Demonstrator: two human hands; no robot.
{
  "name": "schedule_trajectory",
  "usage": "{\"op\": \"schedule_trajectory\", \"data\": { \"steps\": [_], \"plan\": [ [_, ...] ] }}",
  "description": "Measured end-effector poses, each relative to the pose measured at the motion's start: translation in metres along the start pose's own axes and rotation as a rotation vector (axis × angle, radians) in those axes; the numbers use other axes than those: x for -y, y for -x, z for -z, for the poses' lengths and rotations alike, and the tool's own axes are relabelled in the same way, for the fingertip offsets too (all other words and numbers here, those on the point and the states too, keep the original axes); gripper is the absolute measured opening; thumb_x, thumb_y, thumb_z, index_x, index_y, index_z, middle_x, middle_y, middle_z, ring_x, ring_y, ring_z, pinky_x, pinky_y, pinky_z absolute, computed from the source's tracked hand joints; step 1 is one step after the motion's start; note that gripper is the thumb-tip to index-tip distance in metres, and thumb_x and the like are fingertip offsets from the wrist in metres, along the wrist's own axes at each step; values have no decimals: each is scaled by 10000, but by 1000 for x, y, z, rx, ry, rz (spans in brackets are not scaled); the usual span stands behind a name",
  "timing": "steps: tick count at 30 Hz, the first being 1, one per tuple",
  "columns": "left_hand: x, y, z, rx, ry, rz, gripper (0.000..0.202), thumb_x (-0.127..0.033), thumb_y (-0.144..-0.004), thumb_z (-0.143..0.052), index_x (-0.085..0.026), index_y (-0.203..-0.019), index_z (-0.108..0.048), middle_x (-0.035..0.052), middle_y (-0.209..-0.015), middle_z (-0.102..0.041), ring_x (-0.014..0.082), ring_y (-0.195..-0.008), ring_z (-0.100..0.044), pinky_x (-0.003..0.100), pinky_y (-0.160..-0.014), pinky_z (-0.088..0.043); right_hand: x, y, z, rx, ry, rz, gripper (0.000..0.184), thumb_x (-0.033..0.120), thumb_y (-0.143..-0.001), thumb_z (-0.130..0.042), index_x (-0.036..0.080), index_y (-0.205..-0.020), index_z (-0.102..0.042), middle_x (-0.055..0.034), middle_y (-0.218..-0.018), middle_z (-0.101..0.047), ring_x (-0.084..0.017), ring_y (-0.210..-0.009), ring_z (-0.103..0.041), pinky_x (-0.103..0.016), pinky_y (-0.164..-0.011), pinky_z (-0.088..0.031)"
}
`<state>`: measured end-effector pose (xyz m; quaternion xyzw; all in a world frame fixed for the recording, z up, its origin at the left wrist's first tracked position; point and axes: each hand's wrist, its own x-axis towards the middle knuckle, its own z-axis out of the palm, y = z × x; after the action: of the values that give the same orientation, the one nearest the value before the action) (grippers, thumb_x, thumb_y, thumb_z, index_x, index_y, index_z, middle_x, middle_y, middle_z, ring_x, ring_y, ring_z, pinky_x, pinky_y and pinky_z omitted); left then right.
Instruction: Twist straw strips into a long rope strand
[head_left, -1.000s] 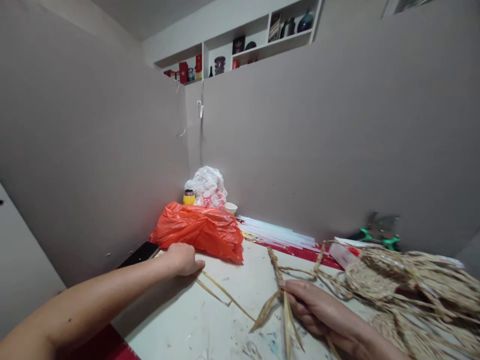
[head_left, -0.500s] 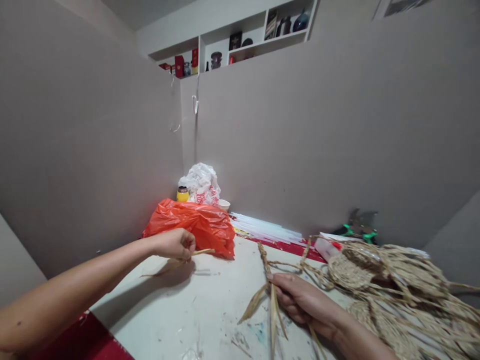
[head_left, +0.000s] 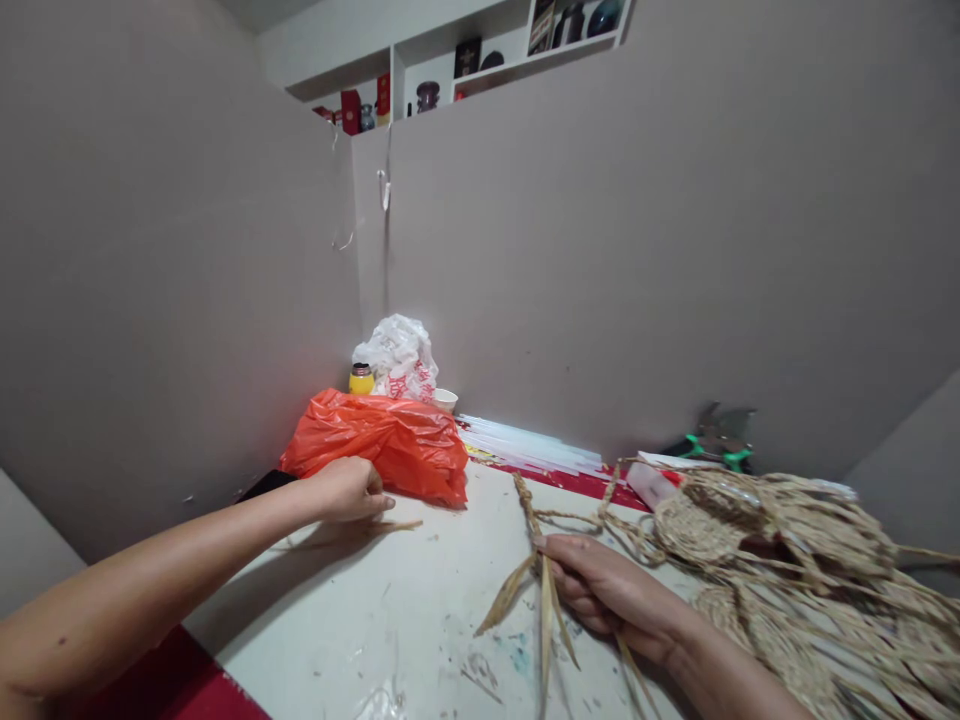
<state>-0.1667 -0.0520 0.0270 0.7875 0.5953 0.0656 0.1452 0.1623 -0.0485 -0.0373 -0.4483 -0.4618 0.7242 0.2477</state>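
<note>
My right hand (head_left: 600, 590) is closed around a straw braid (head_left: 525, 500), pinching it between thumb and curled fingers. Loose flat leaf strips (head_left: 546, 620) fan out below that grip toward the table's near side. My left hand (head_left: 352, 492) hovers low over the white tabletop in front of the red plastic bag (head_left: 390, 440). Its fingers are loosely curled, with the thumb apart from them. Just beneath it a thin straw strip (head_left: 405, 525) lies on the table, partly hidden by the hand and forearm.
Coils and strands of braided straw cord (head_left: 817, 530) cover the right side. Behind them are green-handled pruning shears (head_left: 724, 440). Pale translucent sticks (head_left: 529, 445) lie along the back wall. A yellow jar (head_left: 361, 379), a crumpled white bag (head_left: 397, 355) and a white bowl (head_left: 445, 399) fill the back corner.
The straw strip by my left hand has dropped onto the table, and that hand now sits slightly above it. My right hand keeps its grip on the braid. The camera view has shifted slightly.
</note>
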Motion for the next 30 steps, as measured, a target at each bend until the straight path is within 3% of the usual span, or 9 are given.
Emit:
{"op": "schedule_trajectory", "data": {
  "steps": [3, 6, 12, 16, 19, 23, 27, 30],
  "plan": [
    [-5, 3, -1, -55, -65, -69, 201, -346, -728, -545, -197, -695, -676, 15, -670, -646, 116, -558, -495, 230, -503, -270, 0, 0, 0, 8, 5, -4, 377, 457, -786, -560, 194, -604, -360, 97, -445, -303, -16, -353, -141, -156, -329, -66],
    [-12, 4, -9, -27, -71, -130, 165, -336, -707, -576, -211, -740, -678, 11, -700, -658, 122, -578, -518, 225, -506, -279, -1, 1, 1, 24, -5, 3, 381, 458, -778, -573, 193, -606, -361, 99, -450, -304, -15, -359, -131, -154, -329, -67],
    [-17, -4, -31, -13, -138, -143, 139, -238, -712, -532, -200, -695, -664, 36, -724, -678, 142, -605, -551, 234, -527, -296, 2, 2, -2, 4, 14, -9, 379, 458, -786, -557, 192, -594, -368, 100, -436, -302, -17, -352, -131, -156, -322, -70],
    [-17, -9, -26, -37, -115, -144, 144, -269, -729, -519, -186, -643, -599, 28, -678, -639, 131, -566, -500, 239, -509, -284, 3, 2, -3, -6, 19, -18, 383, 452, -776, -565, 194, -586, -356, 103, -424, -289, -16, -345, -131, -156, -322, -63],
    [-16, -11, -15, -5, 44, -92, 123, -296, -718, -536, -185, -664, -539, 3, -666, -605, 123, -573, -490, 224, -501, -300, 3, 2, -3, -10, 16, -16, 378, 450, -773, -572, 195, -594, -357, 101, -432, -300, -16, -345, -132, -156, -321, -62],
    [-13, -10, -4, 129, 351, 29, 99, -268, -713, -508, -178, -678, -482, -1, -654, -594, 127, -584, -532, 217, -520, -355, 3, 2, -2, -1, 13, -27, 376, 451, -781, -567, 197, -601, -355, 102, -439, -295, -18, -351, -117, -153, -320, -63],
    [-8, -9, -3, 228, 703, 105, 151, -320, -714, -530, -188, -724, -458, -15, -590, -567, 138, -551, -550, 239, -528, -411, 2, 2, -1, 0, 13, -22, 380, 450, -785, -562, 196, -596, -352, 98, -444, -298, -18, -353, -126, -149, -323, -71],
    [-4, -8, -4, 242, 763, 130, 198, -329, -689, -576, -182, -807, -518, -27, -594, -562, 124, -525, -529, 244, -532, -422, 1, 2, 0, 6, 18, -20, 401, 466, -780, -566, 193, -583, -349, 94, -445, -303, -16, -354, -142, -145, -324, -89]
  ]
}}
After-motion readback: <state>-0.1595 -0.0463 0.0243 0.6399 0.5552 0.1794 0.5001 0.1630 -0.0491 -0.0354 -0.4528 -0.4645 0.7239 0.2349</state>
